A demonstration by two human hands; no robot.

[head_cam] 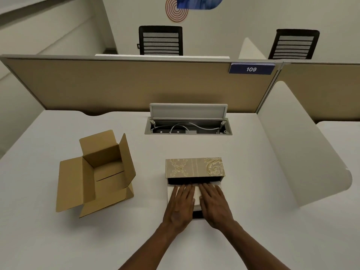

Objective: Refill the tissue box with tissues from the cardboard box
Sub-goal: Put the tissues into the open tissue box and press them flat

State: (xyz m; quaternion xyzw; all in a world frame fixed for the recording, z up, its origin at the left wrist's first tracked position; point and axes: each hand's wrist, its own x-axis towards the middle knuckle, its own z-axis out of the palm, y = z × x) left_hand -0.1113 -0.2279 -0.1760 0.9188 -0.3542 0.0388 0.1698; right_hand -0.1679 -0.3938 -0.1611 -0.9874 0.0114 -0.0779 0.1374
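Observation:
A gold patterned tissue box (194, 167) stands open on the white desk, its lid raised toward the far side. A white stack of tissues (197, 197) lies in its open base. My left hand (180, 206) and my right hand (214, 205) rest flat, side by side, on top of the tissues, fingers stretched forward and pressing down. The brown cardboard box (97, 172) sits to the left with all flaps open; its inside looks empty.
An open cable hatch (188, 127) with white wires sits in the desk behind the tissue box. A tan partition (126, 84) runs across the back, and a white curved divider (303, 156) closes the right side. Two black chairs stand beyond.

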